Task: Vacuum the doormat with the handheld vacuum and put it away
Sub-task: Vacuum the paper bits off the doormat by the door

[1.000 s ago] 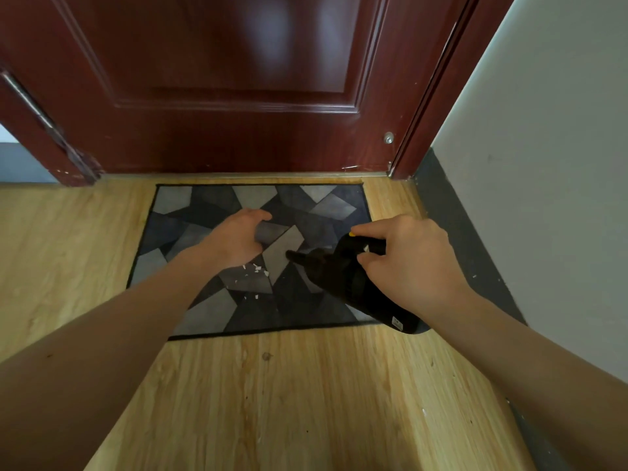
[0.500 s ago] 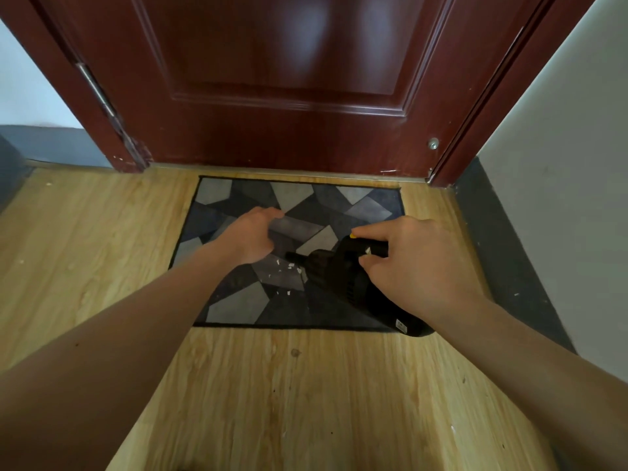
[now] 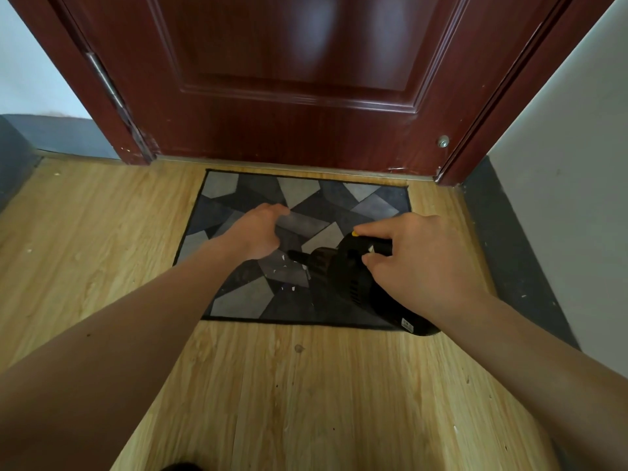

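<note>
A grey and black patchwork doormat (image 3: 238, 297) lies on the wood floor in front of the door. Small white scraps (image 3: 289, 265) are scattered on its middle. My right hand (image 3: 414, 263) grips the black handheld vacuum (image 3: 343, 273), whose narrow nozzle points left toward the scraps; its rear end sticks out past the mat's near edge. My left hand (image 3: 256, 232) hovers over the mat's centre with fingers curled downward, holding nothing that I can see.
A dark red door (image 3: 289, 79) stands shut just behind the mat, with a small metal stop (image 3: 443, 141) low on its right. A white wall with a grey skirting (image 3: 509, 260) runs along the right. Light wood floor (image 3: 306, 402) spreads toward me.
The view has shifted so the mat sits further right and higher. Both hands keep nearly the same pose over the mat; the vacuum stays in my right hand.
</note>
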`<action>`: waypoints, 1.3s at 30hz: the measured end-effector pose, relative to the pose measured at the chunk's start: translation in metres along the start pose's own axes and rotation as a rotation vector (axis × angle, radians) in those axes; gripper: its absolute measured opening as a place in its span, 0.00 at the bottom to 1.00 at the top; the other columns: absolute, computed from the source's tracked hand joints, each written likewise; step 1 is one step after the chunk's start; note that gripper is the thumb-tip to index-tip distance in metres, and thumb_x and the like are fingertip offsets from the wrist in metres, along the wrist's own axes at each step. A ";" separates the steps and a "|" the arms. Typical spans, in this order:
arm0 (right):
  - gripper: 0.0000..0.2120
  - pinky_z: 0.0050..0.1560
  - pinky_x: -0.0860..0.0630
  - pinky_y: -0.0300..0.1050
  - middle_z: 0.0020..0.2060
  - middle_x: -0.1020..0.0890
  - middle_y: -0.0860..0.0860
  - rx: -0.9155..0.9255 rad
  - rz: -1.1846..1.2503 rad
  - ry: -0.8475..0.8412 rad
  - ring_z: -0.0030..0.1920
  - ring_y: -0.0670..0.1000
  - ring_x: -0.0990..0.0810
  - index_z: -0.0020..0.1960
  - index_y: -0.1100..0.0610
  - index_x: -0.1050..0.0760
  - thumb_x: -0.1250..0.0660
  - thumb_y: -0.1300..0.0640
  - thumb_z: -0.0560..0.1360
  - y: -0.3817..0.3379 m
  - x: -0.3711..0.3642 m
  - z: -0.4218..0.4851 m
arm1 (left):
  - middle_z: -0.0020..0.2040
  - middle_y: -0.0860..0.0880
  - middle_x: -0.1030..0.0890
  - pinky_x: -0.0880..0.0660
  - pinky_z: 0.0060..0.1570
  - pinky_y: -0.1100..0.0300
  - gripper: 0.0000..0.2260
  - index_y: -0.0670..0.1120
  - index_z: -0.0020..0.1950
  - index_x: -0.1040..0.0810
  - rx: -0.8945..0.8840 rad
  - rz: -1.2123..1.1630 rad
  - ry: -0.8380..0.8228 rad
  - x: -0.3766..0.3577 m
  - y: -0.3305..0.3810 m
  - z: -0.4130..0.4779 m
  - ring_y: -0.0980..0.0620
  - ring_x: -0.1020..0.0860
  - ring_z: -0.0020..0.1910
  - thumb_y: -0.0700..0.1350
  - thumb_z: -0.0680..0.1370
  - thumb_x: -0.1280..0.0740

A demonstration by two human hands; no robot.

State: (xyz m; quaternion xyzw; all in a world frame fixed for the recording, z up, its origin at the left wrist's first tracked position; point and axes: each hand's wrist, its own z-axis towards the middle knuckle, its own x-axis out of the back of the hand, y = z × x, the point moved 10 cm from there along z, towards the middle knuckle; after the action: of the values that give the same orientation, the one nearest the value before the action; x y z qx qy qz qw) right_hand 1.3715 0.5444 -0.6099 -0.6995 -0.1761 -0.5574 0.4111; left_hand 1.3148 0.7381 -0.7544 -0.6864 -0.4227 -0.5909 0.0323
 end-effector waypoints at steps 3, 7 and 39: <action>0.17 0.41 0.25 0.40 0.46 0.16 0.49 0.000 -0.024 0.011 0.43 0.51 0.19 0.58 0.43 0.21 0.33 0.58 0.72 0.003 0.005 -0.004 | 0.72 0.43 0.36 0.32 0.64 0.55 0.29 0.49 0.75 0.40 -0.012 0.005 -0.019 -0.002 0.003 0.001 0.44 0.33 0.69 0.35 0.76 0.36; 0.15 0.39 0.23 0.43 0.42 0.16 0.50 -0.013 -0.022 0.008 0.40 0.51 0.20 0.55 0.45 0.19 0.33 0.60 0.72 0.006 0.009 -0.008 | 0.71 0.43 0.35 0.31 0.64 0.55 0.29 0.49 0.74 0.39 -0.017 0.011 -0.036 -0.004 0.008 0.000 0.44 0.32 0.68 0.34 0.76 0.36; 0.17 0.51 0.21 0.46 0.52 0.17 0.45 0.022 -0.033 -0.097 0.50 0.50 0.20 0.58 0.44 0.21 0.33 0.58 0.72 -0.010 0.012 -0.029 | 0.71 0.42 0.35 0.29 0.61 0.54 0.30 0.49 0.75 0.40 -0.020 0.025 -0.037 -0.004 0.009 -0.003 0.43 0.32 0.67 0.34 0.76 0.36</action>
State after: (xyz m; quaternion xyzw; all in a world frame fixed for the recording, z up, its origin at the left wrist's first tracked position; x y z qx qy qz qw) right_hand 1.3501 0.5259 -0.5941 -0.7183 -0.2132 -0.5275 0.4004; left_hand 1.3182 0.7285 -0.7523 -0.7027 -0.4087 -0.5818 0.0247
